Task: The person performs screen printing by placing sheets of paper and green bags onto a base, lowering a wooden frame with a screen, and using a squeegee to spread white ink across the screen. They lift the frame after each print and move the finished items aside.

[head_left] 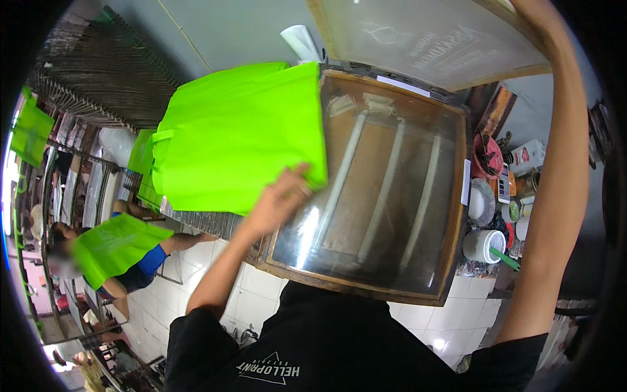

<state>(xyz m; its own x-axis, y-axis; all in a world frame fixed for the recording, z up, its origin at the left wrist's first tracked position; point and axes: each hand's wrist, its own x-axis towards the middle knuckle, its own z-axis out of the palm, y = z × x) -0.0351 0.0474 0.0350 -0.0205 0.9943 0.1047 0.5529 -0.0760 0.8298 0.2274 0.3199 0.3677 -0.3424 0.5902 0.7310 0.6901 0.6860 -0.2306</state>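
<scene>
Print workshop — hinged screen frame, glass-topped table, drying racks

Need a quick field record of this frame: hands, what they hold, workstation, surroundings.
left hand: grips the corner of a bright green fabric bag, at the left edge of the glass
right hand: out of view; the arm is raised to the lifted wooden screen frame
workstation: wooden box with glass top, three pale tubes visible under the glass
right side: white cup, red bowl, small containers
left side: another person holding a green bag; more green bags hanging on racks
floor: white tiles
</scene>
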